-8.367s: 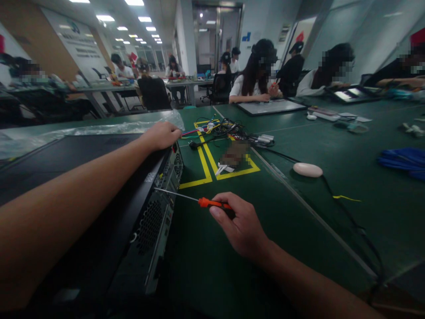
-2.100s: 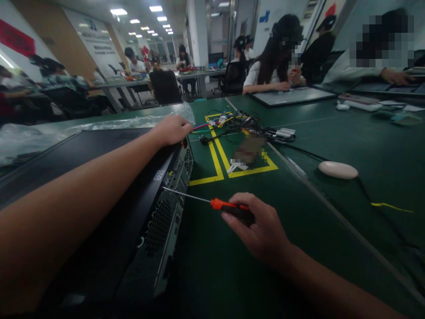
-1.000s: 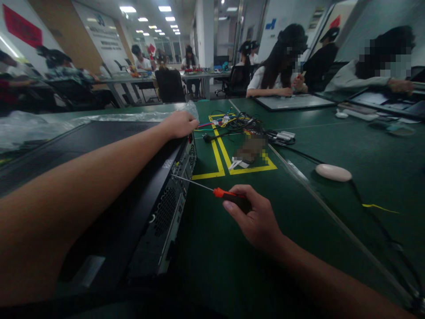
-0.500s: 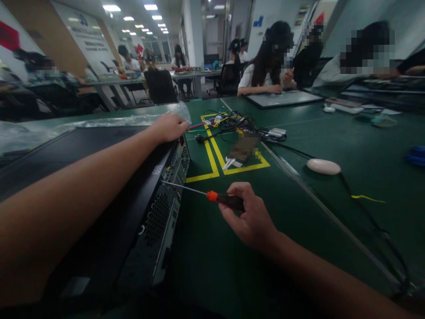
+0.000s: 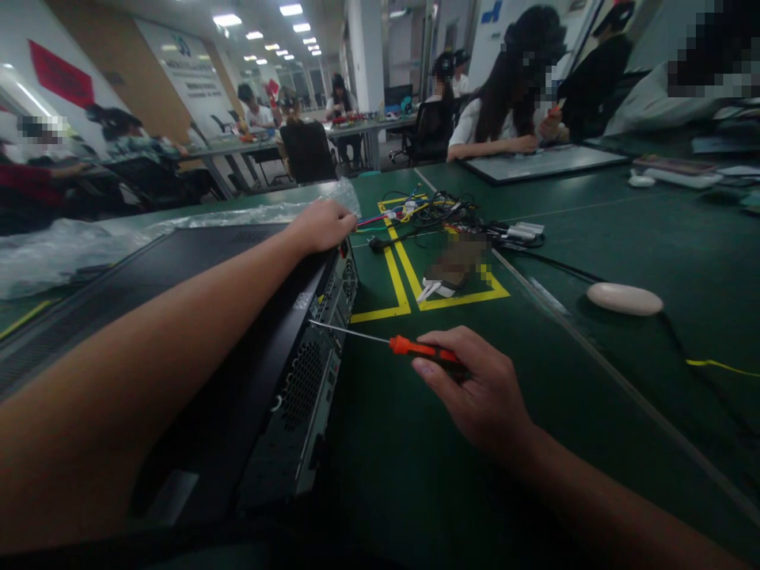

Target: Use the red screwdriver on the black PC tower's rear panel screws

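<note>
A black computer case (image 5: pixel 237 380) lies on its side, with its perforated rear panel (image 5: pixel 302 384) facing right. My left hand (image 5: pixel 324 224) is closed over the far rear corner of the case, the forearm stretching across its top; some fingertips are hidden. My right hand (image 5: pixel 490 388) is wrapped round the black and orange handle of a screwdriver (image 5: pixel 404 345). The long metal shaft points left, and its tip meets the upper edge of the rear panel. Whether the tip sits in a screw is too small to tell.
Beyond the case lie tangled cables (image 5: pixel 445 210), a phone (image 5: pixel 457 261) and yellow tape (image 5: pixel 400 273) on the green table. A white oval object (image 5: pixel 625 298) rests on a cable to the right. Clear plastic wrap (image 5: pixel 65 245) lies behind the case. Other people sit farther off.
The whole scene has shifted right as the head view turned left. The screwdriver handle has rotated in my right hand, showing more orange. My left hand stays on the case corner.
</note>
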Available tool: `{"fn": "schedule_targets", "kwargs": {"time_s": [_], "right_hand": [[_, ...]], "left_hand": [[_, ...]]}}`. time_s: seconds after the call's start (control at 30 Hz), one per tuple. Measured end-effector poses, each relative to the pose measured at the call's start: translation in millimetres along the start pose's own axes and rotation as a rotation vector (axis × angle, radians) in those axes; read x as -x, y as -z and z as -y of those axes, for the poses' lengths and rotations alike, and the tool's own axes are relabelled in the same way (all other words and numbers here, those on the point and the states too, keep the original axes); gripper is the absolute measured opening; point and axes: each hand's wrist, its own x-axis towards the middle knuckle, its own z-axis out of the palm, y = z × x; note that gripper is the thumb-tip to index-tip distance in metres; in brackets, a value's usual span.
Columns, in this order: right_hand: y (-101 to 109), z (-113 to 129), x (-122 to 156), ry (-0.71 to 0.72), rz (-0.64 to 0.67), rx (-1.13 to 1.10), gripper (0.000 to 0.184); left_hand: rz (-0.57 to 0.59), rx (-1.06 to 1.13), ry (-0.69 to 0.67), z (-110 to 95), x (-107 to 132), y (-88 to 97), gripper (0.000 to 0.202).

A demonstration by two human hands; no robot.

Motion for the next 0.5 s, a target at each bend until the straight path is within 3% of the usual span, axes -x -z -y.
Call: {"fn": "schedule_targets", "kwargs": {"time_s": [0.1,0.37,0.5], "right_hand": [[-2.0,-1.3,0.9,-0.017,0.053,-0.020,0.014],[-4.2,2.3,4.8,-0.102,0.055,-0.075,0.026],[-3.7,1.8,5.0,-0.098,0.082,-0.064,0.017]], "left_hand": [[-0.056,0.010,-0.023,1.7,-0.9,-2.2,0.048],[-0.029,0.004,-0.035,2.7,-2.8,-2.5,0.049],[-0.002,-0.041,-0.034,0.9,-0.8,-1.2,0.051]]}}
